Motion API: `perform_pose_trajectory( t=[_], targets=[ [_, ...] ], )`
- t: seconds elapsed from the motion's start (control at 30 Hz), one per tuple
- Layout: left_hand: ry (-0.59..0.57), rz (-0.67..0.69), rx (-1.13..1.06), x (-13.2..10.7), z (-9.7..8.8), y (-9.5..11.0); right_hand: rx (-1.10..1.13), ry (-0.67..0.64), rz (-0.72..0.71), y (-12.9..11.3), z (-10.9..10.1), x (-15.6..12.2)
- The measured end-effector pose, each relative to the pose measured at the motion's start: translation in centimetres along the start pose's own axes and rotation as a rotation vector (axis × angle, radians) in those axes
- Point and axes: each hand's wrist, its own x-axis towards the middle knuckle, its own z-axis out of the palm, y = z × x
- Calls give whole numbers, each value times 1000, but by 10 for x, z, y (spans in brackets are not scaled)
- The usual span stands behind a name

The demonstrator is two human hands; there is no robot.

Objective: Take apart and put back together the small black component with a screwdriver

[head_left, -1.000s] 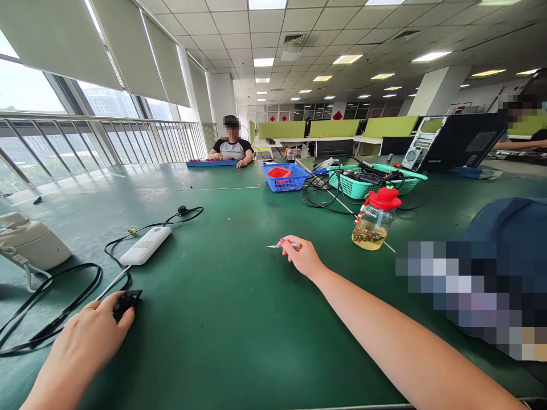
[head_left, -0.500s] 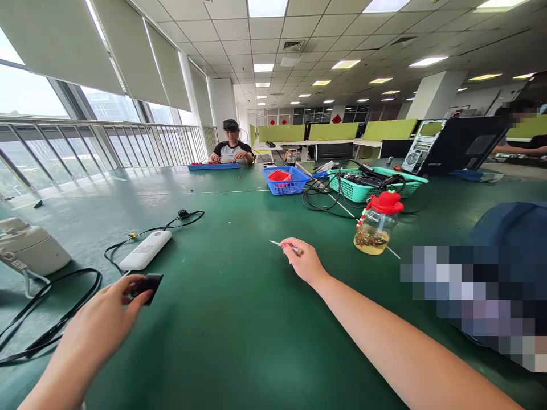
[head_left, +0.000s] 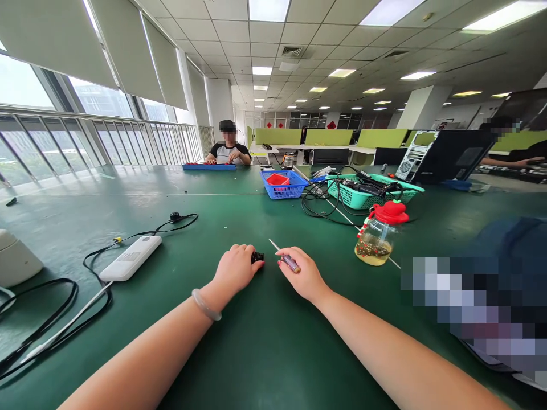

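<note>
Over the middle of the green table (head_left: 239,353), my left hand (head_left: 234,267) is closed on a small black part (head_left: 257,257), mostly covered by the fingers. Just right of it, my right hand (head_left: 302,274) grips a small screwdriver (head_left: 290,262) by its clear, purplish handle. The thin metal shaft slants up and left, its tip a short way above and right of the black part, seemingly apart from it. A pale bangle (head_left: 205,305) circles my left wrist.
Left lies a white power bank (head_left: 131,257) with black cables. Ahead are a blue basket (head_left: 284,191) and a green basket (head_left: 363,198) heaped with cables. A red-lidded jar (head_left: 376,242) stands right, near a dark bag (head_left: 508,250). A person (head_left: 228,151) sits across the table.
My left hand has carried the black part from the left to the middle, beside the screwdriver. My right hand still grips the screwdriver at nearly the same place. The view has shifted slightly.
</note>
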Motion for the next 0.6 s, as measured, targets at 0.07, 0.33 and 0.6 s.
perform_pose_trajectory(
  t=[0.07,0.33,0.6],
  targets=[
    [29,30,-7,4,10,-1,8,2,-20,-2,2,0],
    [40,65,-400,8,28,-20,31,-23,-90,-15,3,-5],
    [-35,93,-583,9,27,-25,-30,-122,-262,-26,-3,-11]
  ],
)
